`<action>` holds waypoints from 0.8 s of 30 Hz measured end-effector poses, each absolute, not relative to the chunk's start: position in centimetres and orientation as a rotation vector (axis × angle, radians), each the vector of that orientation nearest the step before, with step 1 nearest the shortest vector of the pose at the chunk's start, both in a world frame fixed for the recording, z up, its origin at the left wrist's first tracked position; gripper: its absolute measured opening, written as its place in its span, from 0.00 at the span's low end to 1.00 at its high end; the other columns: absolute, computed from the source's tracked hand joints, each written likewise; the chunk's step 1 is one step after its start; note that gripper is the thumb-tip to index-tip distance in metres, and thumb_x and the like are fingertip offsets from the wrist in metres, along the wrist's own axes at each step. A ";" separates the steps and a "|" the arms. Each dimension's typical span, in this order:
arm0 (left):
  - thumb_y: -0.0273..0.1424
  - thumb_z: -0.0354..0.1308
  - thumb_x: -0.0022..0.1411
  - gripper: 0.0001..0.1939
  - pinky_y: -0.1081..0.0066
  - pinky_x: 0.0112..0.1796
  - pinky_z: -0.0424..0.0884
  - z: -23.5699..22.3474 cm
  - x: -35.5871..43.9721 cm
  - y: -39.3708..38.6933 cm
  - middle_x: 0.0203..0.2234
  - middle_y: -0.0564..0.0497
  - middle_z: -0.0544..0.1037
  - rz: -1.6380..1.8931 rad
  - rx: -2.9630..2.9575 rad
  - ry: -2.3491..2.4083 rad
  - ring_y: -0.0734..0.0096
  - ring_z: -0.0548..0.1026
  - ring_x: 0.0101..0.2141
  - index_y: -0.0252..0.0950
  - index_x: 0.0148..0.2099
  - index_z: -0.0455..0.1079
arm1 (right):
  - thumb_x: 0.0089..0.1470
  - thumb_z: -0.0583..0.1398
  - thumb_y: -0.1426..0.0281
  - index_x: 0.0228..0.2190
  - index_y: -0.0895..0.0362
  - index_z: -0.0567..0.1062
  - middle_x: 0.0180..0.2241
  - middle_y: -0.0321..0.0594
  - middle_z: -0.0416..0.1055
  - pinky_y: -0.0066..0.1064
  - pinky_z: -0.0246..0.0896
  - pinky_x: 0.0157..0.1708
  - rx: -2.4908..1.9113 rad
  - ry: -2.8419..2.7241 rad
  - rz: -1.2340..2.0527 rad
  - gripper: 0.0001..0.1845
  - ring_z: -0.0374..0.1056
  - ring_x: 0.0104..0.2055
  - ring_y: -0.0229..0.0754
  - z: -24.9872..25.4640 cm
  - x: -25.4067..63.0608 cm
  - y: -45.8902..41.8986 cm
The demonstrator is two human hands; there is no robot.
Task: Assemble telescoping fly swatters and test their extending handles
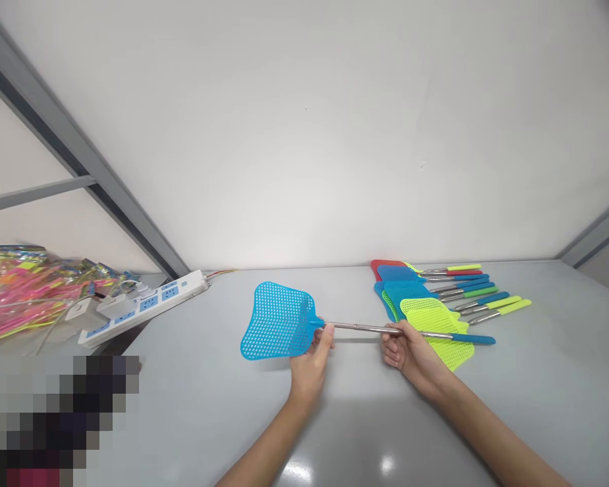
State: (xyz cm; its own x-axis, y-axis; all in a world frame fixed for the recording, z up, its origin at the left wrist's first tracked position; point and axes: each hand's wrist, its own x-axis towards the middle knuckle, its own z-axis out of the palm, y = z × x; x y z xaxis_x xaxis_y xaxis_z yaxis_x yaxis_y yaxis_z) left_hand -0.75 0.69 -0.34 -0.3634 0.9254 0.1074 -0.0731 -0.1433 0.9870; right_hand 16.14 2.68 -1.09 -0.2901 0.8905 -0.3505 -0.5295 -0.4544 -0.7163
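A blue fly swatter (279, 321) with a perforated head and a telescopic metal rod is held level above the table, its blue grip pointing right. My left hand (312, 362) pinches it at the neck, where the head meets the rod. Farther along, my right hand (411, 355) has its fingers closed round the metal rod, short of the blue grip. Just behind and beneath the right hand lies a yellow fly swatter (429, 314), partly covered by that hand and the rod.
A pile of blue, red, green and yellow fly swatters (406, 291) lies at the back right of the grey table (208, 419). On the left are a white power strip (147, 304) with plugged-in adapters and a heap of colourful plastic-wrapped items (25, 291). A wall (304, 169) stands behind.
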 end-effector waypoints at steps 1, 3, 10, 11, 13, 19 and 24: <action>0.34 0.57 0.48 0.10 0.72 0.29 0.64 -0.4 -0.8 0.7 0.20 0.55 0.66 1.614 1.052 1.333 0.75 0.66 0.22 0.35 0.32 0.63 | 0.46 0.53 0.66 0.17 0.59 0.65 0.13 0.31 0.53 0.25 0.43 0.16 -0.926 -0.592 1.883 0.12 0.46 0.15 0.31 -1.0 16.1 2.7; 0.35 0.56 0.49 0.10 0.72 0.30 0.64 -0.3 -1.0 0.7 0.20 0.55 0.66 1.611 1.072 1.332 0.75 0.66 0.22 0.36 0.34 0.63 | 0.46 0.53 0.66 0.16 0.59 0.65 0.13 0.31 0.53 0.25 0.43 0.16 -0.933 -0.594 1.884 0.12 0.46 0.15 0.31 -0.9 16.1 2.6; 0.36 0.49 0.56 0.14 0.74 0.29 0.62 0.3 -1.1 0.6 0.25 0.55 0.65 1.601 1.060 1.193 0.78 0.65 0.22 0.39 0.45 0.61 | 0.47 0.51 0.67 0.16 0.59 0.65 0.13 0.32 0.55 0.26 0.43 0.16 -0.923 -0.631 1.900 0.13 0.48 0.15 0.31 -0.7 16.0 2.4; 0.37 0.47 0.57 0.13 0.74 0.29 0.61 0.2 -1.1 0.6 0.23 0.55 0.65 1.576 1.061 1.192 0.78 0.64 0.23 0.38 0.42 0.63 | 0.47 0.51 0.67 0.16 0.59 0.65 0.13 0.33 0.56 0.26 0.44 0.17 -0.920 -0.672 1.898 0.14 0.48 0.15 0.32 -0.8 15.9 2.3; 0.39 0.43 0.58 0.14 0.75 0.28 0.60 0.1 -1.2 0.6 0.20 0.56 0.63 1.531 1.077 1.218 0.77 0.63 0.22 0.36 0.32 0.65 | 0.48 0.50 0.65 0.16 0.59 0.66 0.15 0.35 0.59 0.27 0.45 0.18 -0.912 -0.760 1.899 0.15 0.51 0.16 0.32 -0.9 15.8 2.0; 0.41 0.38 0.58 0.21 0.75 0.21 0.53 -0.8 -1.2 0.7 0.13 0.58 0.52 1.498 0.984 1.317 0.78 0.53 0.16 0.36 0.18 0.51 | 0.51 0.48 0.62 0.14 0.60 0.67 0.16 0.37 0.59 0.27 0.48 0.20 -0.856 -0.997 1.952 0.22 0.54 0.18 0.34 -0.9 15.7 1.4; 0.42 0.38 0.56 0.23 0.74 0.16 0.43 -1.5 -1.1 0.9 0.08 0.59 0.47 1.142 0.967 1.013 0.80 0.45 0.12 0.37 0.14 0.45 | 0.53 0.44 0.60 0.12 0.59 0.64 0.14 0.36 0.57 0.28 0.48 0.20 -0.776 -1.113 1.941 0.26 0.53 0.17 0.34 -0.7 15.9 1.2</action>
